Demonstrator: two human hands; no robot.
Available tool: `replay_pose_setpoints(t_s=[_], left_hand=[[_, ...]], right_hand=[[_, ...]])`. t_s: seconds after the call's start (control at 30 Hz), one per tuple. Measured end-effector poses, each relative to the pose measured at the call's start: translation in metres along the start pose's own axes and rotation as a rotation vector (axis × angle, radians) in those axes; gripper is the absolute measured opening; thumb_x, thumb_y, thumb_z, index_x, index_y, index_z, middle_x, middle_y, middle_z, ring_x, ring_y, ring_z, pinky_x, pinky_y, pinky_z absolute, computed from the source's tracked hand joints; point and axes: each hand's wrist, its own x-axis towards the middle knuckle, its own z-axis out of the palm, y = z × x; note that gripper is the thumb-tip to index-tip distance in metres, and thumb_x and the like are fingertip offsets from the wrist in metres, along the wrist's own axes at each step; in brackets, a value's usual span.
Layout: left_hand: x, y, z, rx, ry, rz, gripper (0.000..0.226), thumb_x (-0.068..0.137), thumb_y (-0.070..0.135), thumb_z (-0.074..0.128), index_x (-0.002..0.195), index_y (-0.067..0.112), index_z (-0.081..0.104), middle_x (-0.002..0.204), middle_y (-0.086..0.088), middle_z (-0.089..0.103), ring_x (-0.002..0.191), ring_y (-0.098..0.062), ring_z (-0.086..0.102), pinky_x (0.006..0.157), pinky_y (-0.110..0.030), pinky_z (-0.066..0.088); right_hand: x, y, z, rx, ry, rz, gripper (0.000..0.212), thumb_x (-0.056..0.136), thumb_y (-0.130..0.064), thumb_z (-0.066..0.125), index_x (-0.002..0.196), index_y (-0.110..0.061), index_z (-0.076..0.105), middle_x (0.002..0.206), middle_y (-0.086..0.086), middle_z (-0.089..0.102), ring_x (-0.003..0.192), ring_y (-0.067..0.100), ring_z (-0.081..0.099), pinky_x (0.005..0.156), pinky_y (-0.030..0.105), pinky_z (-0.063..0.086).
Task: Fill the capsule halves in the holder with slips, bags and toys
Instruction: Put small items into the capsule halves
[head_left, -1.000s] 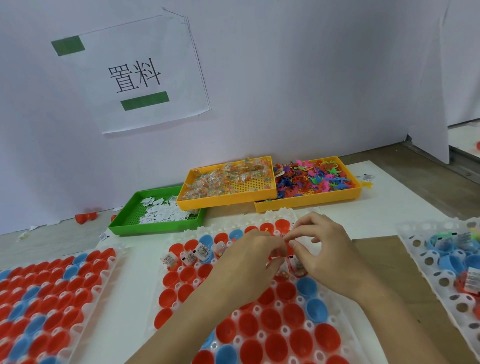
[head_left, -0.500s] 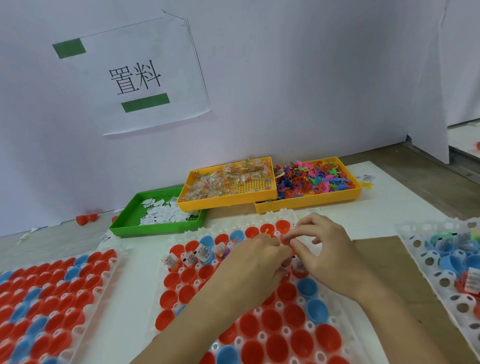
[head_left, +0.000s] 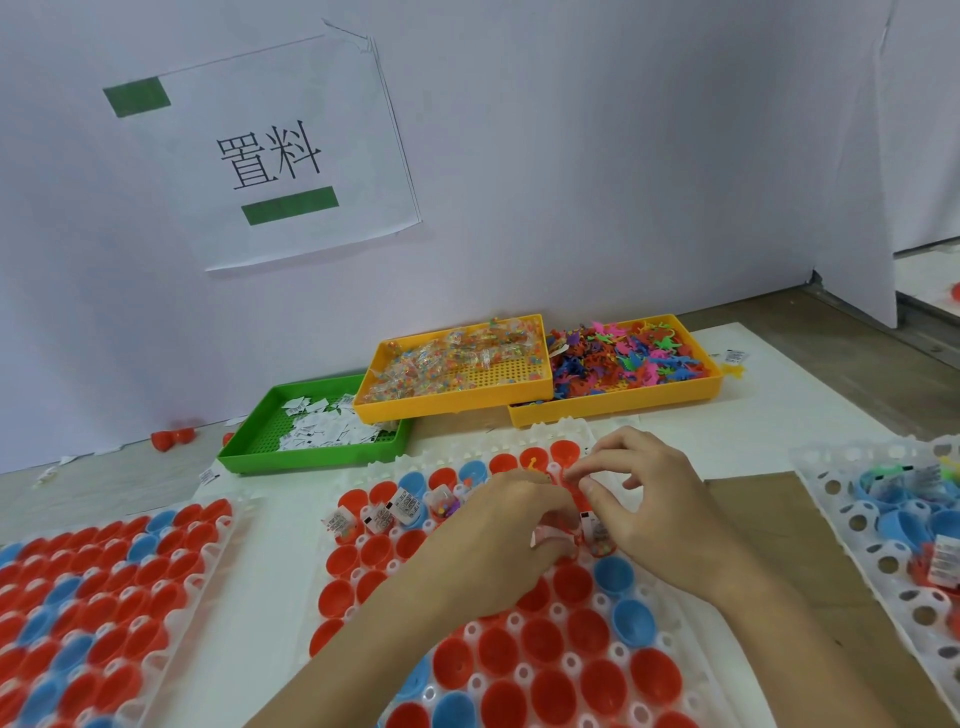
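Now both hands have shifted one cup forward: left hand (head_left: 498, 540) and right hand (head_left: 654, 509) pinch small items over the holder (head_left: 571, 434); filling proceeds.

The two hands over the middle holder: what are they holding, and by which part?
It cannot be told clearly. The left hand and right hand pinch something small between them; blur hides it.
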Motion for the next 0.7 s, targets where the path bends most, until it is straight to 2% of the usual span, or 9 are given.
replay_pose_setpoints(t_s=[0.1, 0.3, 0.4, 0.5, 0.57, 0.7], left_hand=[[-0.001, -0.001, -0.001, -0.032, -0.01, -0.022, 0.02, 0.093, 0.032, 0.065, 0.113, 0.029, 0.063, 0.105, 0.013, 0.063, 0.096, -0.004, 0.054, 0.086, -0.026, 0.051], [-0.001, -0.003, -0.003, -0.035, 0.013, -0.041, 0.013, 0.093, 0.033, 0.067, 0.104, 0.026, 0.067, 0.101, 0.015, 0.063, 0.093, -0.002, 0.055, 0.085, -0.026, 0.051], [0.0, -0.002, 0.0, -0.025, 0.009, -0.043, 0.012, 0.094, 0.028, 0.065, 0.103, 0.023, 0.069, 0.101, 0.012, 0.064, 0.094, -0.004, 0.056, 0.085, -0.029, 0.052], [0.001, -0.004, 0.002, -0.034, 0.015, -0.06, 0.01, 0.094, 0.026, 0.065, 0.102, 0.022, 0.07, 0.099, 0.011, 0.065, 0.091, -0.005, 0.057, 0.083, -0.03, 0.053], [0.001, -0.005, 0.002, -0.037, 0.02, -0.06, 0.01, 0.094, 0.026, 0.066, 0.102, 0.022, 0.07, 0.099, 0.012, 0.065, 0.09, -0.004, 0.057, 0.083, -0.028, 0.053], [0.001, -0.006, 0.003, -0.033, 0.027, -0.058, 0.011, 0.094, 0.025, 0.066, 0.103, 0.023, 0.07, 0.099, 0.013, 0.065, 0.09, -0.003, 0.057, 0.082, -0.026, 0.054]], right_hand=[[0.0, 0.0, -0.001, 0.0, -0.002, 0.006, 0.017, 0.091, -0.021, 0.067, 0.095, -0.037, 0.074, 0.099, -0.02, 0.056, 0.102, 0.0, 0.052, 0.08, 0.013, 0.041], [-0.002, 0.0, -0.013, 0.036, -0.048, 0.035, 0.018, 0.085, -0.021, 0.075, 0.082, -0.039, 0.072, 0.092, -0.018, 0.062, 0.098, -0.001, 0.055, 0.078, 0.016, 0.04], [-0.002, 0.002, -0.024, 0.06, -0.145, 0.088, 0.017, 0.075, -0.031, 0.084, 0.082, -0.042, 0.073, 0.094, -0.019, 0.063, 0.098, -0.002, 0.054, 0.08, 0.02, 0.038], [-0.004, 0.003, -0.031, 0.05, -0.32, 0.165, 0.036, 0.062, -0.041, 0.091, 0.091, -0.051, 0.071, 0.104, -0.021, 0.06, 0.101, -0.006, 0.05, 0.082, 0.021, 0.038], [-0.004, 0.0, -0.029, 0.048, -0.376, 0.18, 0.044, 0.057, -0.041, 0.093, 0.092, -0.053, 0.071, 0.106, -0.027, 0.058, 0.101, -0.008, 0.049, 0.084, 0.02, 0.039], [-0.003, -0.001, -0.022, 0.014, -0.319, 0.137, 0.032, 0.064, -0.034, 0.091, 0.087, -0.049, 0.074, 0.098, -0.027, 0.064, 0.096, -0.007, 0.05, 0.077, 0.018, 0.037]])
